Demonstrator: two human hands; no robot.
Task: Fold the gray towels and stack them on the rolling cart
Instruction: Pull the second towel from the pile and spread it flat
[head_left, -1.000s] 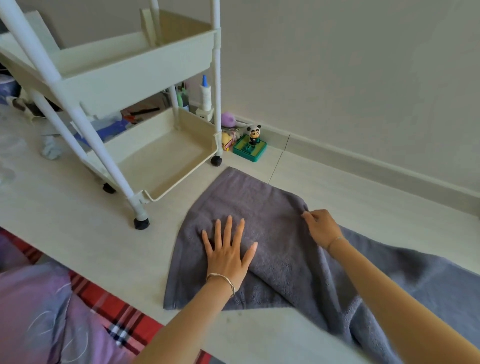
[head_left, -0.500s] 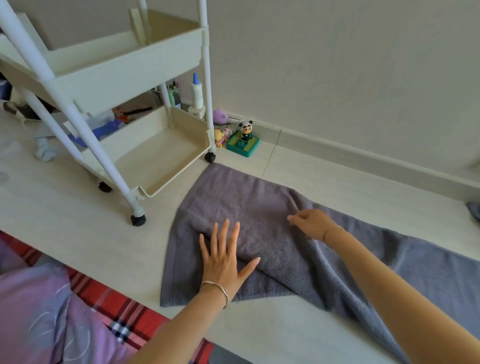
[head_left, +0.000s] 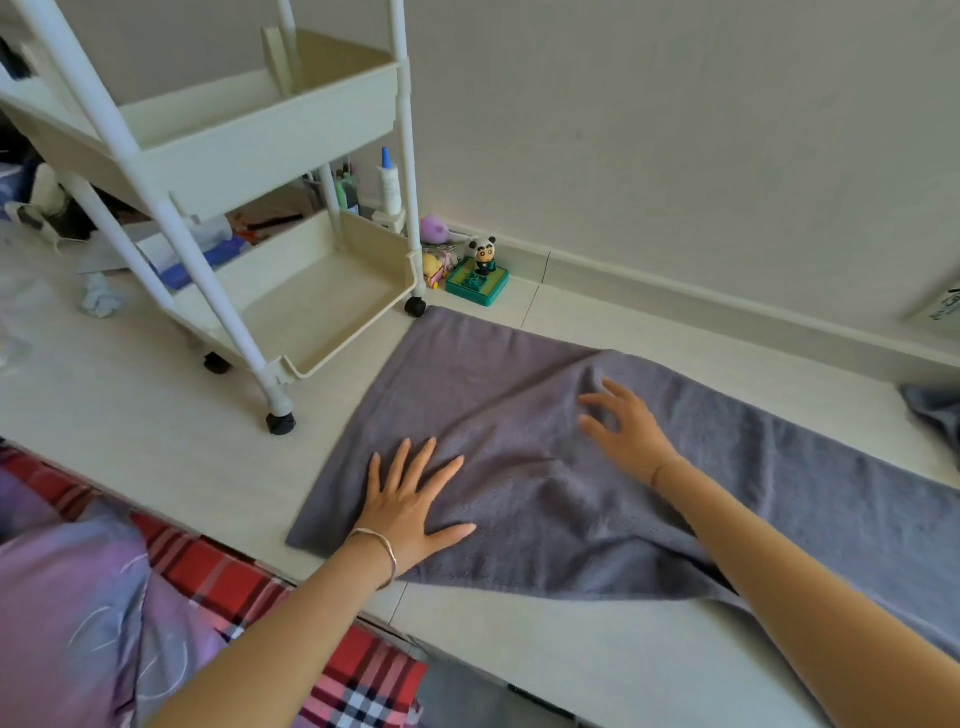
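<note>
Because the gray towel (head_left: 519, 415) is soft, limp terry with little weight, it will likely sag wherever unsupported, so its corners and hemmed edges look the best places to pinch. It lies flat on the floor (head_left: 156, 415) just beside the rolling cart (head_left: 270, 150), the left hand (head_left: 410, 506) pressing it with straight, spread fingers and the right hand (head_left: 628, 431), farther from the cart, loosely spread over it, gripping nothing. No brand is legible; a label (head_left: 943, 306) well apart from the cart is too blurred to read.
</note>
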